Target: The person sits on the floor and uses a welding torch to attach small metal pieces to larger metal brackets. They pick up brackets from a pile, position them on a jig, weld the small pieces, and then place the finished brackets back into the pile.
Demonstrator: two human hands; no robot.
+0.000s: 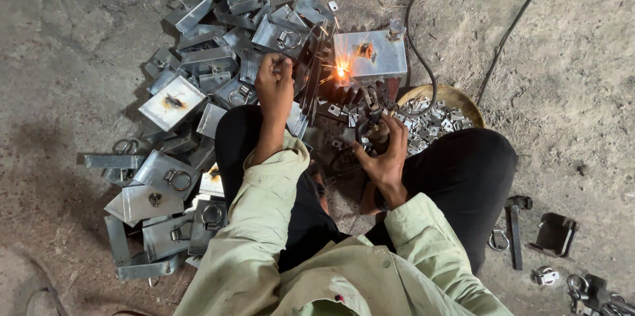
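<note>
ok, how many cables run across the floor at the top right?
2. One black cable curves down from the top toward the round pan. A second cable slants from the top edge toward the pan's right side. Their ends are hidden, so they may join.

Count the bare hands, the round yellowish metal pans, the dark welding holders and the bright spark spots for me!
Bare hands: 2 (left hand, right hand)
Round yellowish metal pan of small metal bits: 1
Dark welding holder, gripped by the right hand: 1
Bright spark spot: 1
Total: 5
</note>
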